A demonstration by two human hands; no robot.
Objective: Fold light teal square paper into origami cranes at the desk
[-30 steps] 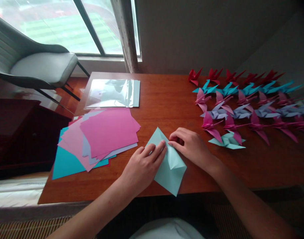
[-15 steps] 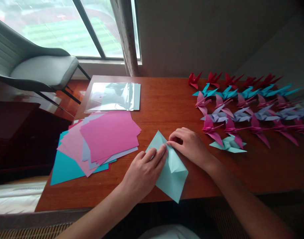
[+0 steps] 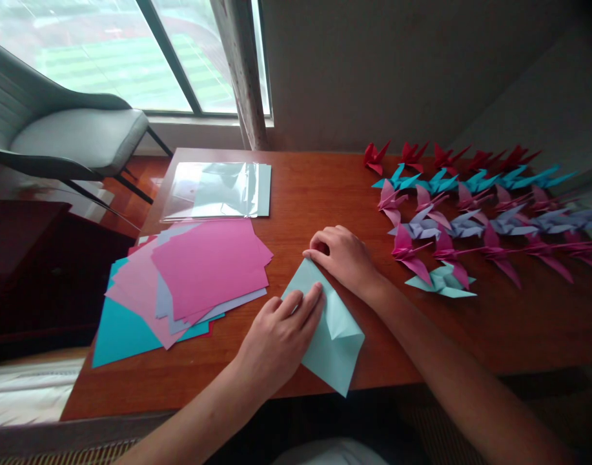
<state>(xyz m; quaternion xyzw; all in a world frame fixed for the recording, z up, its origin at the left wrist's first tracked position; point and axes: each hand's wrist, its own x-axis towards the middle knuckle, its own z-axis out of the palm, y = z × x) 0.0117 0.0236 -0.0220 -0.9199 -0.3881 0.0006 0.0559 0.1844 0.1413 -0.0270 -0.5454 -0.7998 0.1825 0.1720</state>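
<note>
The left hand [image 3: 283, 329] is laid palm-down, its fingers slightly bent and set close together, and the pale mint-green folded paper sheet [image 3: 334, 358] is pressed by its fingertips against the brown wooden desk [image 3: 319, 200]. The right hand [image 3: 343, 258] is narrowed, its thumb and forefinger brought together at the sheet's far corner; whether that corner is pinched between them cannot be told. The sheet is placed near the desk's front edge, with one point turned toward the body and a raised fold shown along its right side.

To the left of the sheet, a fanned pile of coloured paper squares [image 3: 213, 265] is spread, topped by magenta, with pink, lavender and turquoise shown beneath. Just beyond the pile, a clear, shiny plastic packet [image 3: 218, 190] is laid flat, with pale green paper seen in it.

To the right of the hands, a single mint-green paper crane [image 3: 443, 281] is set nearest the front. Behind it, folded cranes are lined up in rows: magenta [image 3: 493, 252], lavender [image 3: 421, 227], pale pink [image 3: 387, 201], turquoise [image 3: 438, 183] and red [image 3: 374, 159].

Past the desk's left end, a grey padded chair [image 3: 77, 139] is placed by the window [image 3: 116, 71].
</note>
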